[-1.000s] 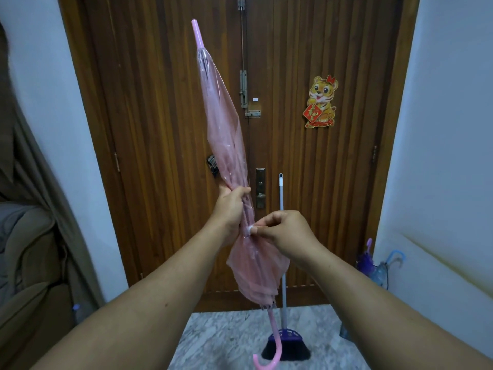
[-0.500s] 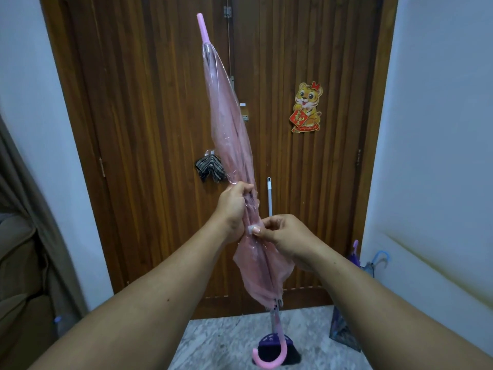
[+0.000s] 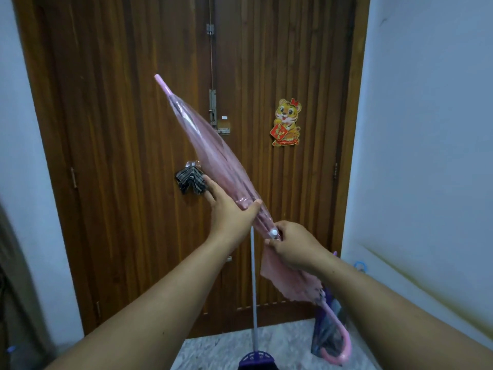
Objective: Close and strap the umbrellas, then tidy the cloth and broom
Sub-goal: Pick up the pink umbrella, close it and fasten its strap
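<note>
A closed pink see-through umbrella (image 3: 213, 153) slants across the middle, its tip up to the left and its curved pink handle (image 3: 338, 348) low on the right. My left hand (image 3: 229, 206) lies under the folded canopy with fingers spread and the thumb against it. Below it, my right hand (image 3: 290, 244) pinches the strap with its white snap button (image 3: 274, 232) around the canopy. A broom (image 3: 254, 303) with a white pole and purple head stands by the door. A striped grey cloth (image 3: 190, 181) hangs on the door handle.
A wooden double door (image 3: 133, 129) with a tiger sticker (image 3: 286, 122) fills the view ahead. White walls close in on both sides. More umbrellas (image 3: 328, 332) lean in the right corner on the marble floor (image 3: 213, 348).
The umbrella has tilted from nearly upright to a slant, tip toward the left. My left hand has loosened from a fist around the canopy to an open palm beneath it.
</note>
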